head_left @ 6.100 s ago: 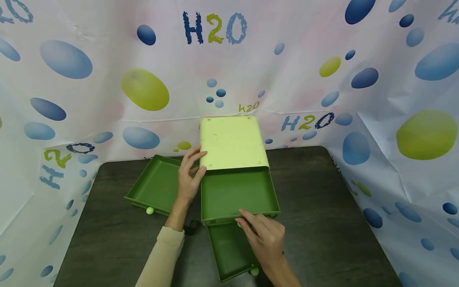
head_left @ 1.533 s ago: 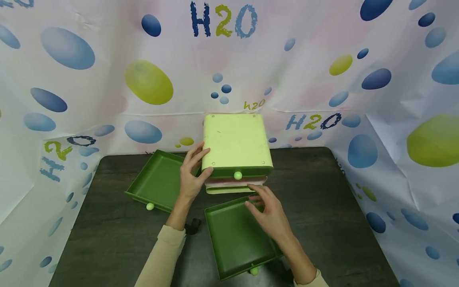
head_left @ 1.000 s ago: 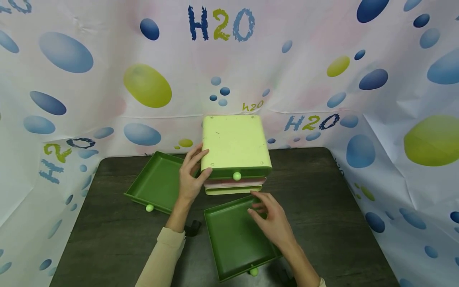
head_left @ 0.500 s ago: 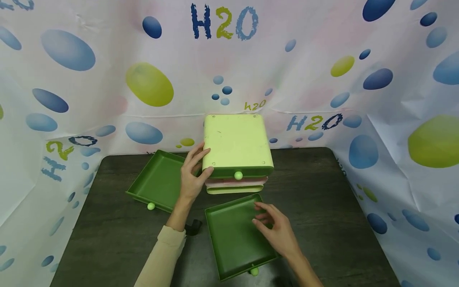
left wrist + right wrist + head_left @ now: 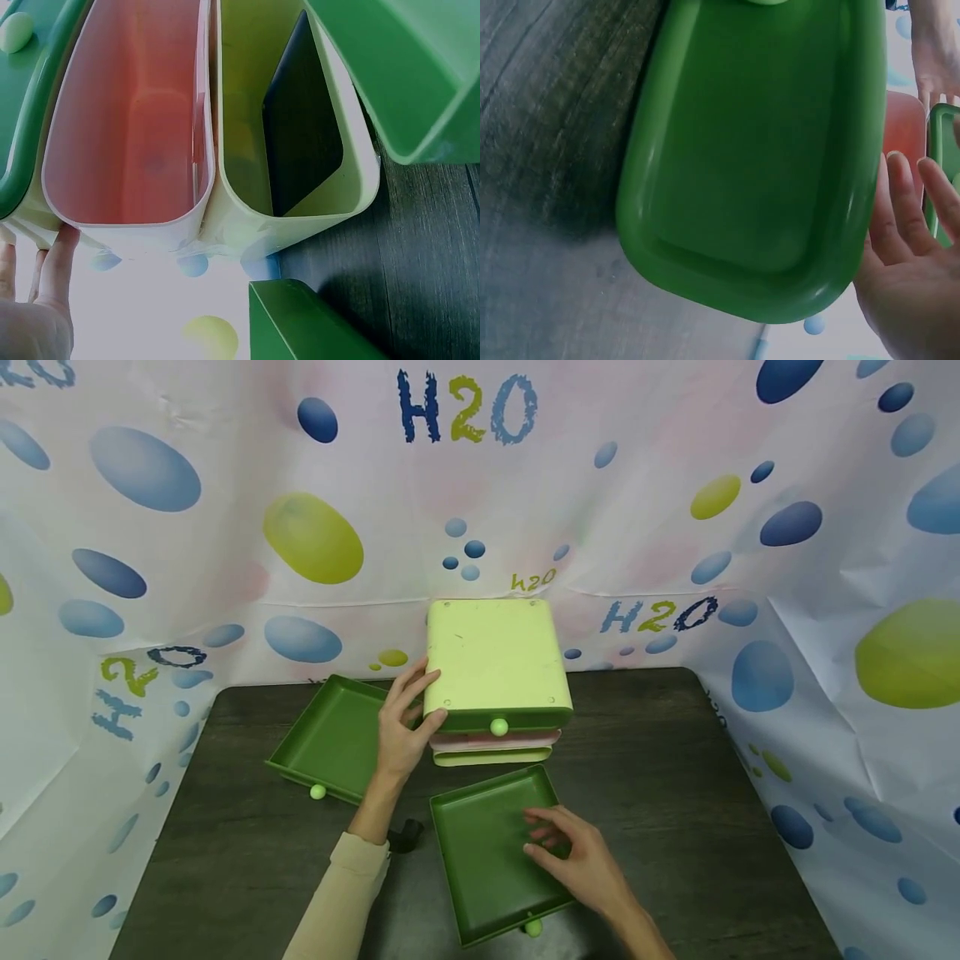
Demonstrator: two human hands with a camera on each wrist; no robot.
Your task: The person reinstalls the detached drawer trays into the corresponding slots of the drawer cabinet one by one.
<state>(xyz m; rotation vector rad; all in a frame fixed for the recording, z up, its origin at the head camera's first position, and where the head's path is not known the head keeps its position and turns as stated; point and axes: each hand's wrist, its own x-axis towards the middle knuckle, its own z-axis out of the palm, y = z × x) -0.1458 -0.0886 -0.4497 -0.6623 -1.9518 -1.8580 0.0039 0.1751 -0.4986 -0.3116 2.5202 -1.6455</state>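
A small drawer cabinet [image 5: 491, 652] with a pale yellow top stands at the table's back. Its top drawer front [image 5: 465, 721], dark green with a light green knob, sits in its slot. Below it, the pink compartment [image 5: 150, 135] and the yellow-green compartment [image 5: 247, 112] have no drawers in them. My left hand [image 5: 401, 727] rests against the cabinet's left side, thumb at the front corner. Fingers loosely bent and holding nothing, my right hand [image 5: 577, 856] hovers over the right side of a loose green drawer [image 5: 480, 852] in front of the cabinet.
Another green drawer [image 5: 330, 739] lies at an angle left of the cabinet, partly behind my left hand. A small black object [image 5: 406, 835] shows by my left wrist. Behind the dark wooden table [image 5: 675, 793] hangs a white curtain [image 5: 622, 543] with blue and green ovals.
Six seconds ago the top drawer was pulled out with my right fingers at its front; now it is pushed in. My right hand has since drawn back toward me. The left hand stays put.
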